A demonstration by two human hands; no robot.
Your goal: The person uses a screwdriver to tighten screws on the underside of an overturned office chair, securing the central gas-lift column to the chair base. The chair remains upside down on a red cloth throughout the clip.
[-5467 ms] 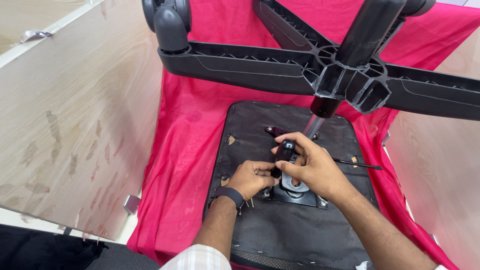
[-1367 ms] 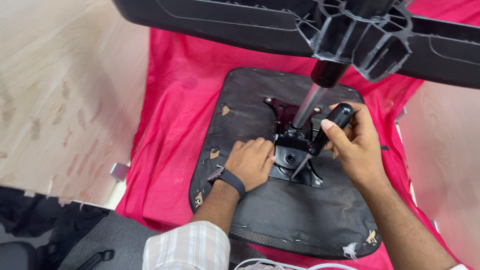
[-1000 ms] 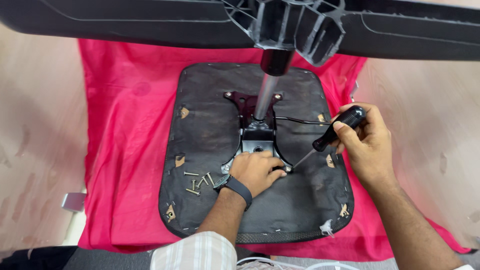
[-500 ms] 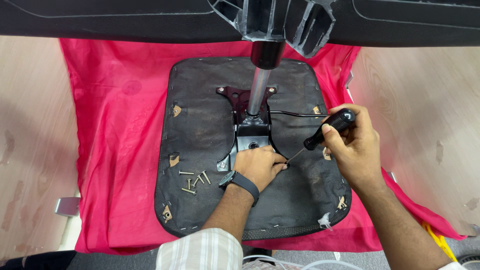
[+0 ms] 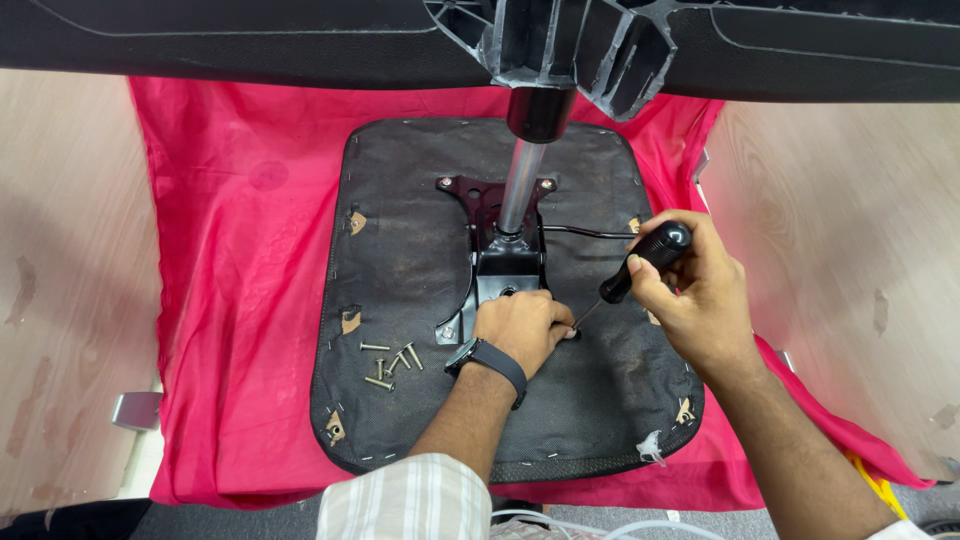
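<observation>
A red cloth [image 5: 230, 260] lies under the dark mesh seat [image 5: 400, 250]; loose silver screws [image 5: 392, 360] sit left. My left hand [image 5: 520, 325] rests curled on the black metal plate [image 5: 505, 275]. My right hand [image 5: 690, 290] grips the screwdriver [image 5: 640, 262], tip slanting down beside my left fingers [image 5: 560, 325].

One head-worn camera looks steeply down, close above the upturned seat [image 5: 500, 300], beneath the chair base [image 5: 560, 50].

Left hand [image 5: 522, 325] rests on the black metal bracket [image 5: 497, 275] of the upturned chair seat [image 5: 420, 250], fingers at the screwdriver tip. Right hand [image 5: 690, 295] wraps the black-handled screwdriver [image 5: 640, 265], angled down-left. Loose screws [image 5: 392, 362] lie on the seat beside the left wrist. Red cloth [image 5: 230, 250] beneath.
</observation>
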